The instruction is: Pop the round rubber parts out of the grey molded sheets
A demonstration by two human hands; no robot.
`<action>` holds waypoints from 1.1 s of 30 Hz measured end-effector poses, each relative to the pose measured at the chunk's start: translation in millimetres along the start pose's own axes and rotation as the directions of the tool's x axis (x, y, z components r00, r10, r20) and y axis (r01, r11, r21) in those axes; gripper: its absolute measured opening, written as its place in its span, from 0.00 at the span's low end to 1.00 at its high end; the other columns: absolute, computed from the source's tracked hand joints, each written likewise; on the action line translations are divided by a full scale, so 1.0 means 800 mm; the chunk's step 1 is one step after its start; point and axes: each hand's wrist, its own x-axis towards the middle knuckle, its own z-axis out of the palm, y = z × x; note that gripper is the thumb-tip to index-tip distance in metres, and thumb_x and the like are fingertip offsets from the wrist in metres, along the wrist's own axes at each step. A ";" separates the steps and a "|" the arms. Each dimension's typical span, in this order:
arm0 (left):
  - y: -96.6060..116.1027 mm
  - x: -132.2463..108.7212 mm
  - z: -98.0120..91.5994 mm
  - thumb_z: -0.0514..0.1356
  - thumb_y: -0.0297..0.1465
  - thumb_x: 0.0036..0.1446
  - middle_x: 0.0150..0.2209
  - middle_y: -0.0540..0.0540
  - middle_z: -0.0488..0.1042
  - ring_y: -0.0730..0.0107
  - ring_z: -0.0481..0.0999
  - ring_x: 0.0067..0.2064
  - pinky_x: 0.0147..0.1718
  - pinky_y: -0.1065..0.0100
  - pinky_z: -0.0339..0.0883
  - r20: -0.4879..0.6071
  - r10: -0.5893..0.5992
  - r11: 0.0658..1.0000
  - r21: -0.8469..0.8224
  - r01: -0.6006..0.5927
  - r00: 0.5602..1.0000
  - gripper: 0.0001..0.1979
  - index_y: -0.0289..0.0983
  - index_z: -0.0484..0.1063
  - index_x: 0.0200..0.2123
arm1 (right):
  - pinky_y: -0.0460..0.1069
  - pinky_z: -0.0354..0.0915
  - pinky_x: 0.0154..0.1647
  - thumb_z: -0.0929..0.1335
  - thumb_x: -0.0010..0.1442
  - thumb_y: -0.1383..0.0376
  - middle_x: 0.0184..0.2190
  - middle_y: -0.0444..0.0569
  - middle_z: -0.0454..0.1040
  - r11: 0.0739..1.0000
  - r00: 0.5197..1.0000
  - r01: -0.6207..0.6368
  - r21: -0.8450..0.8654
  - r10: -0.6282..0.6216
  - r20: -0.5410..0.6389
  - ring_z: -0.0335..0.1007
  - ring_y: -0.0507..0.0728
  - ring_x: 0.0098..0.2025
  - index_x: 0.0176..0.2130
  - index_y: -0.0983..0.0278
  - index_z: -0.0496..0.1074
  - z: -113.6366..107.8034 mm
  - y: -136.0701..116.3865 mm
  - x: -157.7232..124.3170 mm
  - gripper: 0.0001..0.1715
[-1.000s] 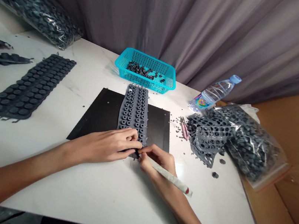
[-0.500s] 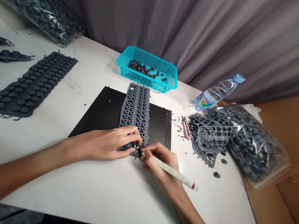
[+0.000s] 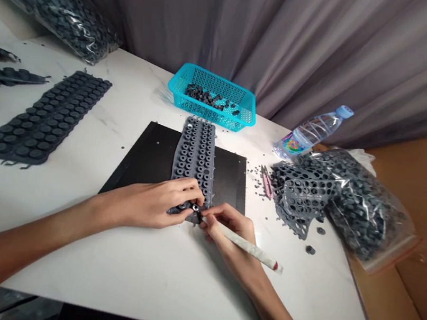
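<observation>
A dark grey molded rubber sheet (image 3: 195, 152) with rows of ring-shaped parts lies lengthwise on a black mat (image 3: 138, 154). At its near end, my left hand (image 3: 162, 203) presses down, thumb and forefinger closed around one ring that has a pale centre. My right hand (image 3: 232, 232) grips a slim pen-like tool (image 3: 250, 248), its handle wrapped in whitish material with a red spot near the back end. The tool's dark tip meets the sheet beside that ring, close to my left fingertips. My fingers hide part of the sheet's near end.
Behind the mat stands a turquoise basket (image 3: 216, 75) with small dark parts. Rightward are pink-handled snips (image 3: 267, 182), perforated rubber scraps (image 3: 304, 195), a water bottle (image 3: 314, 132) and a filled plastic bag (image 3: 370, 210). Another rubber sheet (image 3: 43, 116) and a big bag (image 3: 52, 2) are leftward.
The camera view has shifted slightly. Both hands, the pen-like tool and the rubber sheet keep almost the same positions, with the tip still beside the ring.
</observation>
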 end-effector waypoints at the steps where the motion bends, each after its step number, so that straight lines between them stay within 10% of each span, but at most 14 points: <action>1: 0.000 0.000 0.000 0.53 0.30 0.69 0.48 0.47 0.70 0.70 0.76 0.42 0.43 0.69 0.68 -0.004 0.003 1.000 0.005 -0.003 1.000 0.11 0.40 0.70 0.51 | 0.46 0.64 0.30 0.69 0.65 0.63 0.31 0.46 0.78 1.000 1.000 0.001 -0.003 -0.001 -0.002 0.71 0.52 0.29 0.39 0.63 0.77 0.001 0.000 0.000 0.06; 18: -0.012 -0.003 0.031 0.48 0.20 0.70 0.44 0.43 0.75 0.64 0.78 0.46 0.48 0.64 0.71 -0.024 0.429 0.725 0.605 -0.328 0.903 0.11 0.33 0.69 0.47 | 0.45 0.52 0.26 0.67 0.64 0.67 0.24 0.39 0.66 0.967 0.993 0.118 -0.227 -0.114 0.028 0.56 0.49 0.26 0.33 0.64 0.71 0.004 -0.010 -0.004 0.06; 26: -0.012 0.003 0.013 0.50 0.29 0.73 0.44 0.46 0.75 0.68 0.77 0.43 0.43 0.68 0.69 -0.096 0.129 0.987 0.108 -0.118 0.987 0.10 0.36 0.71 0.44 | 0.45 0.54 0.25 0.67 0.64 0.65 0.25 0.41 0.69 0.962 0.994 0.107 -0.250 -0.106 0.014 0.57 0.49 0.25 0.35 0.64 0.74 0.006 -0.011 -0.005 0.07; 33: -0.012 0.002 -0.005 0.53 0.33 0.72 0.49 0.47 0.73 0.69 0.77 0.43 0.45 0.69 0.68 0.045 0.042 0.998 -0.057 -0.039 0.998 0.11 0.41 0.72 0.52 | 0.46 0.66 0.32 0.68 0.68 0.59 0.31 0.46 0.76 1.000 1.000 -0.009 -0.007 0.009 0.007 0.71 0.52 0.30 0.40 0.63 0.75 -0.010 -0.008 -0.008 0.11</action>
